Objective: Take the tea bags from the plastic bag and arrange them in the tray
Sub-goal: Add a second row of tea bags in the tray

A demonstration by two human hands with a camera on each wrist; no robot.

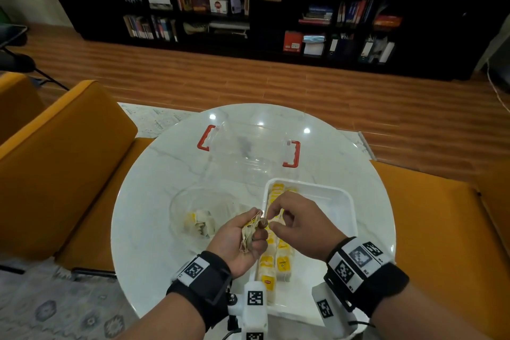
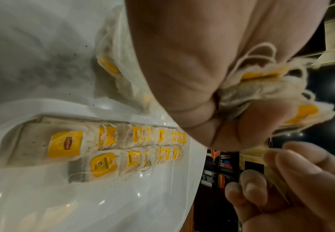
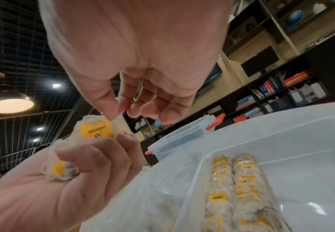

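My left hand (image 1: 255, 230) is held palm up over the tray's left edge and grips a crumpled bunch of tea bags (image 1: 250, 228) with yellow tags and loose strings. Just to its right, my right hand (image 1: 271, 219) pinches a single tea bag (image 1: 280, 215) between thumb and fingertips, close to the bunch. The white tray (image 1: 335, 203) holds two neat rows of tea bags (image 1: 276, 259) along its left side. The left wrist view shows those rows (image 2: 123, 141) and the gripped bunch (image 2: 261, 87). In the right wrist view my right hand (image 3: 123, 116) meets the bunch (image 3: 95, 130). The clear plastic bag (image 1: 182, 201) lies left of the tray with a few tea bags (image 1: 201, 222) inside.
A clear plastic box with red handles (image 1: 248, 146) stands behind the tray on the round white marble table (image 1: 154, 188). Orange seats flank the table on both sides. The right half of the tray (image 3: 291, 157) is bare.
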